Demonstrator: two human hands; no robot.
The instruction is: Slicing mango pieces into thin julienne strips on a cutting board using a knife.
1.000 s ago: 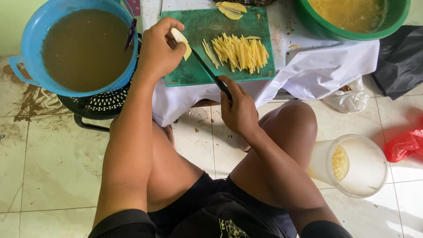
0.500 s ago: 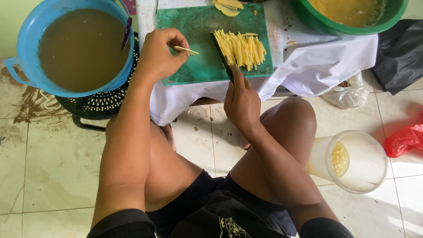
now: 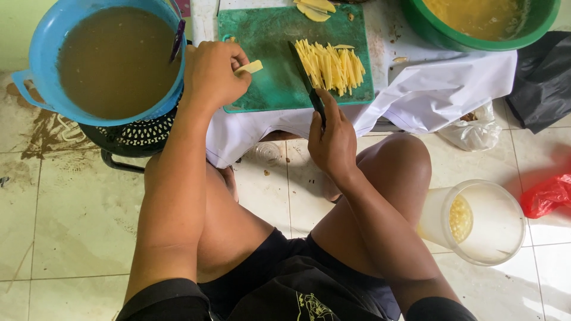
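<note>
Pale tiled floor (image 3: 77,208) with some brown stains off to the left, and a low stand draped in white cloth (image 3: 452,83) holding a green cutting board (image 3: 267,65). A blue bowl (image 3: 35,95) of murky brown liquid sits left of the board, a green bowl (image 3: 476,38) of yellow stuff is up top right, and a clear plastic tub (image 3: 482,223) rests on the floor by the knee. The left hand (image 3: 211,74) is curled shut around a pale yellow slice (image 3: 250,67) – pinched at the fingertips, just over the board's left side. The right hand (image 3: 333,139) is wrapped tight on a knife (image 3: 306,77), blade lying across the board right beside a pile of yellow strips (image 3: 333,65) – slice and knife are apart.
</note>
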